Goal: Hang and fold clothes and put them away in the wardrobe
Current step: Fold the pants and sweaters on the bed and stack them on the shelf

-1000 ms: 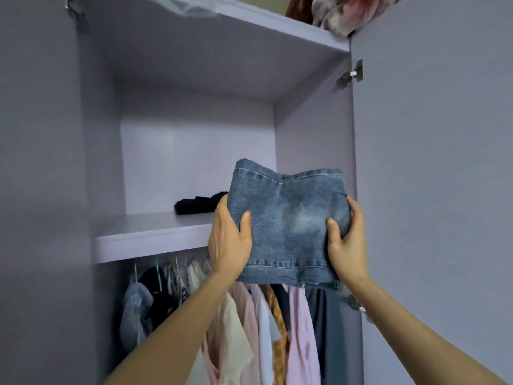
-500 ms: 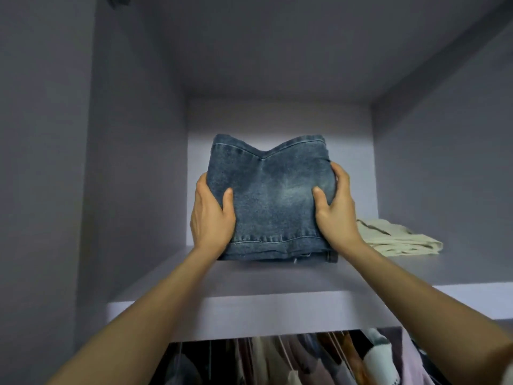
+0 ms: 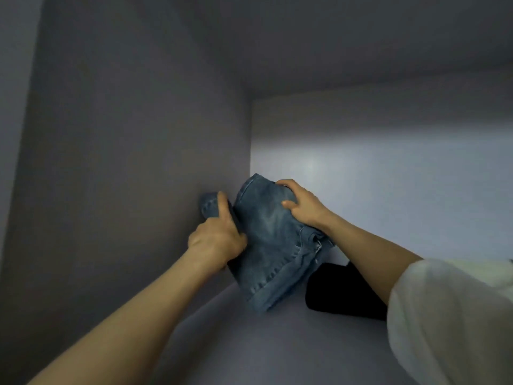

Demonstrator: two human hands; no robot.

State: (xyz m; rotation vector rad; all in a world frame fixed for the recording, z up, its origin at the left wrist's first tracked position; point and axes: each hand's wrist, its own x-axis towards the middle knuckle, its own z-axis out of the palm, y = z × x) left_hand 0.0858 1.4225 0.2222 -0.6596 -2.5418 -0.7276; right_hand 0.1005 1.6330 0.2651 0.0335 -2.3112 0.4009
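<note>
The folded blue denim garment [image 3: 272,245] rests tilted in the far left corner of the wardrobe shelf [image 3: 249,337], its left edge against the side wall. My left hand [image 3: 216,240] grips its left side, fingers curled around the fold. My right hand [image 3: 302,204] presses on its top right edge, thumb on the front face. Both forearms reach in from below.
A black folded garment [image 3: 341,290] lies on the shelf just right of the denim, partly under my right arm. My white sleeve [image 3: 449,315] fills the lower right. The wardrobe's left side wall [image 3: 125,162] and back panel [image 3: 388,176] close in the corner.
Both hands have carried the denim deeper into the shelf and to the left corner, where it now tilts against the side wall. The view has moved closer and left.
</note>
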